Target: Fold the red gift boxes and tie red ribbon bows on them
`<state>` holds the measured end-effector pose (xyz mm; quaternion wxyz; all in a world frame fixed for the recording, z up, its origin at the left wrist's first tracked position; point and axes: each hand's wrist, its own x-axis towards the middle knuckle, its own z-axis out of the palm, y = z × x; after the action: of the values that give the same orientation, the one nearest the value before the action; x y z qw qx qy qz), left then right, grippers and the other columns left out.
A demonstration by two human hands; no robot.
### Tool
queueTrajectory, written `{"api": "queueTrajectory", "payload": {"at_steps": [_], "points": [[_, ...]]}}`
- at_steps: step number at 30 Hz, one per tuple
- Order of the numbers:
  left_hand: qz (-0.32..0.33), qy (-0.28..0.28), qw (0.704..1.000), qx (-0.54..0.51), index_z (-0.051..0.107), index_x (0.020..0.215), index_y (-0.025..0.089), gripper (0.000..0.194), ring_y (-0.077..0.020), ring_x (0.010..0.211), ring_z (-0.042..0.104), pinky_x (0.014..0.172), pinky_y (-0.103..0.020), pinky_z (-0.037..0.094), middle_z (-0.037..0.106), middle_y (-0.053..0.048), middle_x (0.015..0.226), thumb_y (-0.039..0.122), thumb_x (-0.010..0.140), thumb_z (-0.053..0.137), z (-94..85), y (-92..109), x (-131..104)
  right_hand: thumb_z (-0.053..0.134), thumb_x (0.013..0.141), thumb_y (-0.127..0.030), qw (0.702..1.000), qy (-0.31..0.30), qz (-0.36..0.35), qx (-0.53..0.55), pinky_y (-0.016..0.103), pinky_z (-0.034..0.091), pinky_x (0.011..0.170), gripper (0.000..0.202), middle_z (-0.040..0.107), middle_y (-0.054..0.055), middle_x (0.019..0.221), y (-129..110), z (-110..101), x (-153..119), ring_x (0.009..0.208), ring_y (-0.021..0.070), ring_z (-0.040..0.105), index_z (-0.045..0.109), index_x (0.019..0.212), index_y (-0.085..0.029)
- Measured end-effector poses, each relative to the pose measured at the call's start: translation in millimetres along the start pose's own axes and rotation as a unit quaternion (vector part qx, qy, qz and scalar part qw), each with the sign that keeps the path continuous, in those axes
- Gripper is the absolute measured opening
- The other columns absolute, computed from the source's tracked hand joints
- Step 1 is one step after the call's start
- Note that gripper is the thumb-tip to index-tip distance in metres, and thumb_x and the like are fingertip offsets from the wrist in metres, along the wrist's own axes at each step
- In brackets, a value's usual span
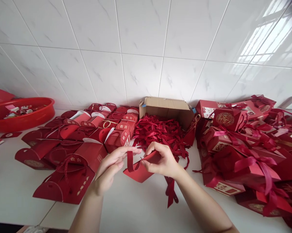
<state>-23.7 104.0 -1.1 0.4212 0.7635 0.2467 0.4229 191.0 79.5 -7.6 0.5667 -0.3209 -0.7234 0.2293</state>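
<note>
A small red gift box (pixel 138 174) is in front of me, tilted above the white table, its upper part covered by my fingers. My right hand (pixel 161 160) is closed on the box's top edge, thumb and index finger pinching a red ribbon against it. From that pinch the ribbon (pixel 130 163) loops down and up to my left hand (pixel 111 166). The left fingers are stretched nearly straight, with the ribbon's upper end at their tips; their exact grip is partly hidden. Behind the hands, a cardboard box (pixel 166 104) lies with a heap of red ribbons (pixel 160 131) spilling out.
Red gift boxes (pixel 70 181) stand in rows at the left. More boxes with tied pink-red bows (pixel 255 165) are piled at the right. A red plastic basin (pixel 39 119) with small items is at the far left. A tiled wall (pixel 143 74) bounds the back of the table (pixel 136 207).
</note>
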Motion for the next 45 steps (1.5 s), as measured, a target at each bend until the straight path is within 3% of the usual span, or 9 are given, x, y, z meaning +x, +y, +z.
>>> {"api": "queueTrajectory", "payload": {"at_steps": [2, 7, 12, 20, 29, 34, 39, 45], "points": [[0.018, 0.013, 1.0, 0.018, 0.065, 0.12, 0.027, 0.031, -0.0272, 0.114, 0.064, 0.099, -0.042, 0.053, 0.07, -0.01, 0.119, 0.03, 0.095, 0.048, 1.7, 2.4, -0.3, 0.072, 0.072, -0.02, 1.0, 0.006, -0.017, -0.003, 0.023, 0.046, 0.057, 0.02, 0.061, -0.002, 0.07, -3.9, -1.9, 0.1, 0.06, 0.0122, 0.056, 0.052, 0.075, -0.022], [0.068, 0.127, 0.98, 0.134, 0.077, 0.095, 0.03, 0.016, -0.0261, 0.113, 0.064, 0.094, -0.039, 0.056, 0.067, -0.007, 0.119, 0.026, 0.085, 0.065, 14.5, 14.1, 4.3, 0.071, 0.076, -0.019, 0.997, 0.014, -0.069, -0.029, 0.025, 0.047, 0.056, 0.018, 0.061, 0.0, 0.072, -13.1, -8.0, -1.8, 0.062, 0.0131, 0.057, 0.054, 0.079, -0.022], [-0.006, 0.16, 0.986, 0.052, 0.079, 0.093, 0.028, 0.014, -0.0209, 0.078, 0.074, 0.072, -0.029, 0.063, 0.077, -0.003, 0.087, 0.031, 0.081, 0.072, 32.7, 27.8, 3.8, 0.07, 0.078, -0.016, 0.988, 0.013, -0.135, -0.068, 0.027, 0.05, 0.06, 0.017, 0.064, 0.001, 0.073, -20.7, -11.1, -2.4, 0.065, 0.0147, 0.059, 0.055, 0.083, -0.023], [-0.065, 0.227, 0.972, -0.008, 0.08, 0.089, 0.025, 0.017, -0.0246, 0.084, 0.076, 0.082, -0.035, 0.062, 0.08, -0.003, 0.089, 0.035, 0.075, 0.077, 43.9, 24.5, 5.5, 0.068, 0.081, -0.018, 0.982, 0.029, -0.15, -0.11, 0.029, 0.05, 0.058, 0.017, 0.062, 0.001, 0.072, -27.6, -13.6, -2.7, 0.064, 0.0154, 0.059, 0.052, 0.085, -0.023], [-0.074, 0.132, 0.988, -0.008, 0.08, 0.087, 0.023, 0.018, -0.0264, 0.08, 0.075, 0.07, -0.033, 0.063, 0.079, -0.006, 0.078, 0.036, 0.077, 0.074, 39.5, 28.1, 5.1, 0.067, 0.081, -0.017, 0.983, 0.014, -0.151, -0.1, 0.029, 0.05, 0.061, 0.016, 0.064, 0.002, 0.074, -26.9, -14.6, -3.0, 0.068, 0.0166, 0.061, 0.053, 0.087, -0.023], [-0.063, 0.082, 0.994, -0.028, 0.08, 0.091, 0.024, 0.02, -0.0277, 0.092, 0.072, 0.075, -0.036, 0.062, 0.077, -0.009, 0.095, 0.039, 0.083, 0.069, 36.0, 29.5, 3.2, 0.068, 0.081, -0.017, 0.985, 0.018, -0.145, -0.093, 0.03, 0.052, 0.062, 0.016, 0.065, 0.003, 0.078, -25.9, -14.9, -3.9, 0.069, 0.0168, 0.061, 0.055, 0.089, -0.023], [-0.038, 0.087, 0.995, -0.024, 0.079, 0.089, 0.026, 0.024, -0.0279, 0.105, 0.066, 0.087, -0.038, 0.058, 0.071, -0.011, 0.104, 0.042, 0.088, 0.062, 37.3, 28.7, 2.8, 0.067, 0.082, -0.016, 0.98, 0.025, -0.161, -0.111, 0.031, 0.055, 0.068, 0.029, 0.068, 0.008, 0.092, -23.4, -13.7, -2.2, 0.079, 0.0186, 0.064, 0.057, 0.109, -0.021], [-0.021, 0.069, 0.995, -0.074, 0.079, 0.094, 0.025, 0.026, -0.0318, 0.106, 0.064, 0.078, -0.04, 0.061, 0.068, -0.014, 0.105, 0.044, 0.085, 0.064, 34.8, 22.1, -0.3, 0.065, 0.084, -0.015, 0.965, 0.049, -0.225, -0.126, 0.032, 0.056, 0.064, 0.019, 0.067, 0.006, 0.084, -16.7, -12.2, -0.2, 0.077, 0.0194, 0.066, 0.06, 0.101, -0.022]]}}
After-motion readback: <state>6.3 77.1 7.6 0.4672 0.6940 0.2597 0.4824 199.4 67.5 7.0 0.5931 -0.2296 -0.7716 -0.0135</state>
